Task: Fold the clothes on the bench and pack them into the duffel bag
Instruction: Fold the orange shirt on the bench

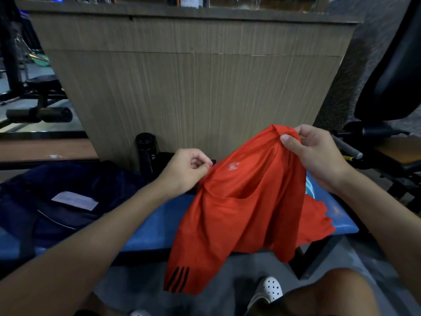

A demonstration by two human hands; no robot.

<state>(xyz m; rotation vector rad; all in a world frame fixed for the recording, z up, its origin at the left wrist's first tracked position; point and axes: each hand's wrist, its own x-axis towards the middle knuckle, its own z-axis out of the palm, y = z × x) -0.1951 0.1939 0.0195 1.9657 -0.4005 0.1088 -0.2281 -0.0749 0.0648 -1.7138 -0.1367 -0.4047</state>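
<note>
- Surface (150,231): the duffel bag (68,201) takes the left end; a bare blue strip separates it from the red shirt (246,201) near the right end.
- A wooden panel (193,87) stands close behind the far edge, with a black bottle (145,151) before it.
- The shirt hangs past the near edge.
- Your left grip (184,171) pinches the shirt's upper edge. Your right grip (319,153), higher, clamps bunched fabric.
</note>
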